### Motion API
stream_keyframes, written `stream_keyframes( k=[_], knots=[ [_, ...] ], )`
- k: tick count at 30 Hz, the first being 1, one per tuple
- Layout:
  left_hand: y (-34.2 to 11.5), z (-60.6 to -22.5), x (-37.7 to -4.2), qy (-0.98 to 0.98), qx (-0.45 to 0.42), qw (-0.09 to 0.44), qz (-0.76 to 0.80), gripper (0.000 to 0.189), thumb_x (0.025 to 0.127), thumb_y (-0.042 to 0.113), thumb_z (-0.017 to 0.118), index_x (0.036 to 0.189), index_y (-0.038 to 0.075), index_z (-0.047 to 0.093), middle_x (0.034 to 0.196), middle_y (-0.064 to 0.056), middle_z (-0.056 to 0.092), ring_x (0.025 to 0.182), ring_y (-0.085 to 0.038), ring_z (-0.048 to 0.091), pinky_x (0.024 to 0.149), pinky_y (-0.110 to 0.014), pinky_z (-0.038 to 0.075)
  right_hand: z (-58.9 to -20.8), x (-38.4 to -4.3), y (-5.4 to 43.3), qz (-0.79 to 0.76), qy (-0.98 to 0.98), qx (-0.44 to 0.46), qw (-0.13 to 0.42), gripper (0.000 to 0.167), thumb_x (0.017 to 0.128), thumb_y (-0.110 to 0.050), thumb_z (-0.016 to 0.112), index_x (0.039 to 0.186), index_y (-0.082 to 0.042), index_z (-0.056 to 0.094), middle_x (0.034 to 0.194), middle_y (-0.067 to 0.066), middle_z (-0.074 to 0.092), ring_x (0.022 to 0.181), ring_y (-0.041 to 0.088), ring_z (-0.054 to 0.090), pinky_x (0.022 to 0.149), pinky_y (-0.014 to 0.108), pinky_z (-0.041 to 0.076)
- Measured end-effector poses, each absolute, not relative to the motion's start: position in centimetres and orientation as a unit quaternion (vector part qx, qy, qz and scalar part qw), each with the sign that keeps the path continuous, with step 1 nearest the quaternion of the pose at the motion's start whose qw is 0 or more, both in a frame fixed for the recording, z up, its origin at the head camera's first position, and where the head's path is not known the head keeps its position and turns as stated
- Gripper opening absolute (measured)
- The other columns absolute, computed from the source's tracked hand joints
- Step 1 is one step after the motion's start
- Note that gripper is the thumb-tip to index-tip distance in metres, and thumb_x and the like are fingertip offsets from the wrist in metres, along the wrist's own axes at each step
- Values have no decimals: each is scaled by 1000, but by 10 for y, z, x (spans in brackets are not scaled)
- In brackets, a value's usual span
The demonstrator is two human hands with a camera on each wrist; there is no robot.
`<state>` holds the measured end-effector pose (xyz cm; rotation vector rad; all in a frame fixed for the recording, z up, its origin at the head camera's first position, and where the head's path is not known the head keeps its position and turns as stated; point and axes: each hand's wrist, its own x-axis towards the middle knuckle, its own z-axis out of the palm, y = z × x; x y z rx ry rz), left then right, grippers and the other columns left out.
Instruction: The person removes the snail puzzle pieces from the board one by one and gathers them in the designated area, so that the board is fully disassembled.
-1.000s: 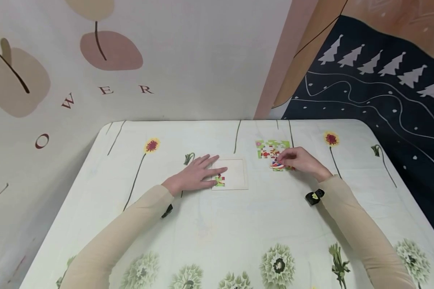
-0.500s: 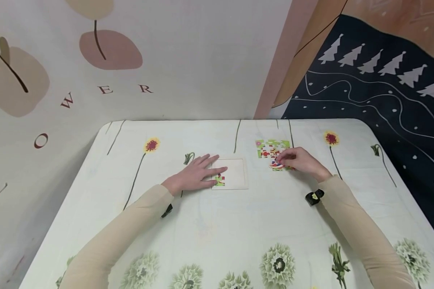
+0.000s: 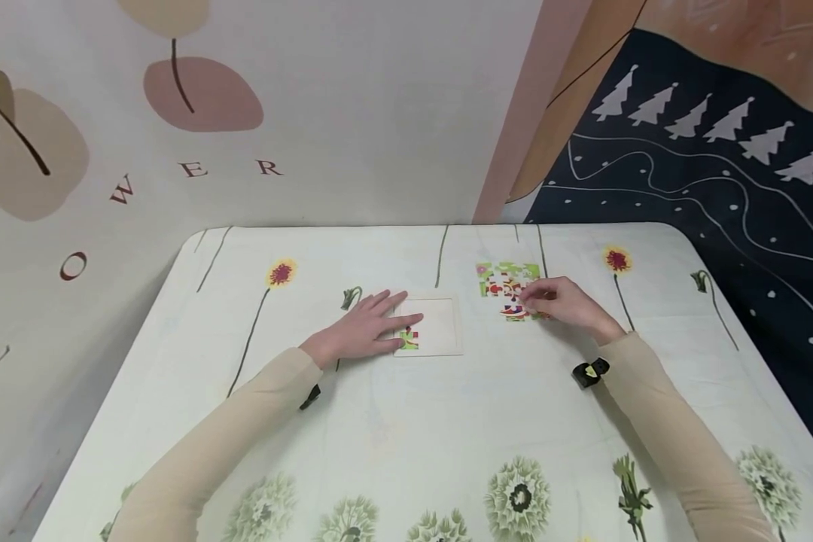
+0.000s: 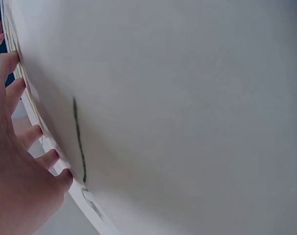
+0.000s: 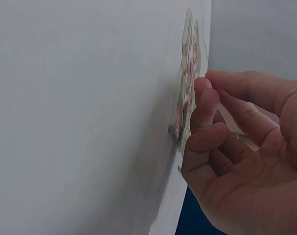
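My left hand [image 3: 362,327] rests palm-down with spread fingers over the left part of a pale puzzle tray [image 3: 440,327]. Next to its thumb, a green-and-red puzzle piece [image 3: 409,340] lies in the tray's lower left corner. In the left wrist view the fingertips [image 4: 35,131] touch the surface. My right hand [image 3: 562,305] has thumb and index finger pinched at a red, white and blue puzzle piece [image 3: 513,312], just below the green-and-red puzzle pieces [image 3: 504,275]. In the right wrist view the fingertips [image 5: 203,84] meet beside the pieces; their contact is partly hidden.
A white flower-printed cloth [image 3: 420,421] covers the table. Behind it hangs a pale printed curtain [image 3: 352,135], with a dark tree-patterned cloth [image 3: 691,165] on the right. A black wrist camera [image 3: 589,373] sits at the right wrist.
The red, white and blue puzzle piece has shifted slightly left at the right fingertips, which have risen a little off it. My left hand stays in place; the view has drifted slightly.
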<state>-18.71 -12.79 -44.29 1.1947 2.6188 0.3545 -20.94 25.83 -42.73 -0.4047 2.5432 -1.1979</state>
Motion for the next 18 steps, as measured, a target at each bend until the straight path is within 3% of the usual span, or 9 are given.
stream_keyframes(
  k=[10, 18],
  knots=[
    [-130, -441, -189, 891, 427, 107, 112, 53, 100, 35, 51, 149, 19, 41, 156, -22, 20, 139, -48, 19, 111, -57, 15, -431, -203, 227, -422, 875, -193, 138, 15, 93, -6, 63, 104, 0, 71, 97, 10, 68, 80, 21, 55, 66, 28, 46],
    [-138, -443, -190, 904, 395, 120, 112, 57, 100, 40, 49, 152, 21, 34, 159, -12, 18, 142, -42, 15, 110, -63, 10, -430, -195, 188, -448, 851, -224, 154, 15, 91, -2, 62, 104, 2, 70, 100, 12, 68, 85, 22, 59, 73, 30, 46]
  ],
)
